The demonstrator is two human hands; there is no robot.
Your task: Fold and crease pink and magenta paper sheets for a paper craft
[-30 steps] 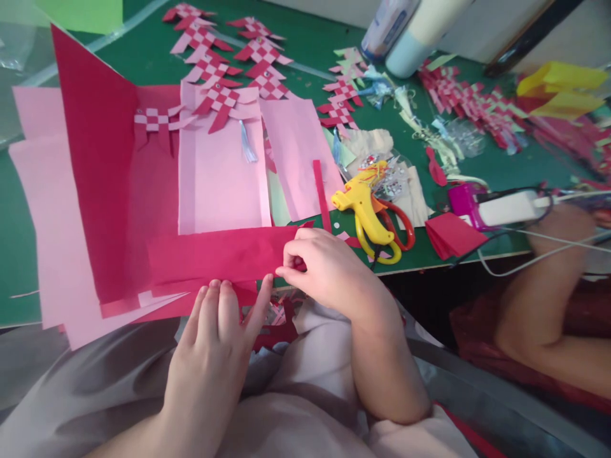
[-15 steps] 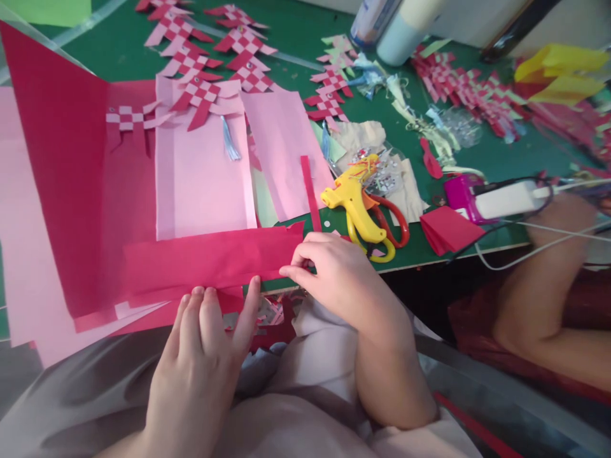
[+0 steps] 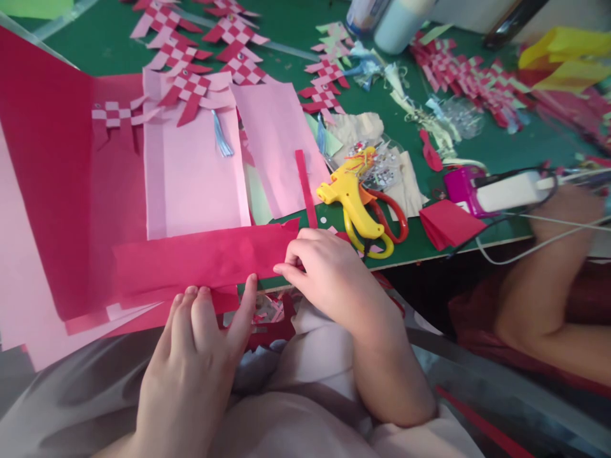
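Note:
A wide strip of red paper (image 3: 200, 261) lies along the table's front edge. My left hand (image 3: 191, 362) rests at its lower border, fingers stretched out and the thumb spread to the right, the tips touching the paper. At the strip's right end my right hand (image 3: 329, 273) is closed, thumb and forefinger pinching the lower corner. Behind the strip are a pink sheet (image 3: 195, 178) and a second pink sheet (image 3: 274, 146). A narrow red paper strip (image 3: 306, 187) lies partly on the second one. Close to my right hand is a yellow glue gun (image 3: 351, 194).
Scissors (image 3: 398, 219) lie partly under the glue gun. Woven paper fish (image 3: 176, 54) line the back of the green table (image 3: 286, 38). A white plug adapter (image 3: 508, 194) with cables sits at right, near another person's arm (image 3: 539, 286). A large red sheet (image 3: 42, 159) stands folded up at left.
The view has shifted slightly, so the things on the table sit a little further left. Both hands keep nearly the same hold on the red paper.

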